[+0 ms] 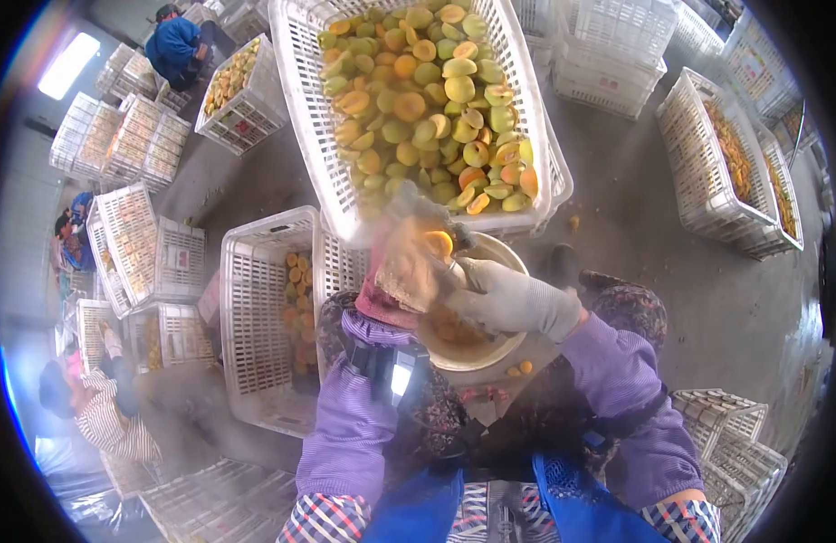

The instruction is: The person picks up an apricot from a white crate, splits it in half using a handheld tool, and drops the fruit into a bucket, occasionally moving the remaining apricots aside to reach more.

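My left hand, in a dirty glove with a pink cuff, is closed round a cut orange apricot. My right hand, in a whitish glove, meets it with the fingers closed; what they grip is hidden. Both hands are over a pale bucket between my knees, with orange pieces low inside. Directly ahead stands a white crate heaped with green and orange apricots, several of them split. Haze blurs the left hand and the near rim of the crate.
At my left stands a white crate with cut apricots in it. More filled crates are at right. Stacked crates line the left side, near a person in blue and one in stripes. Fruit bits lie on the floor.
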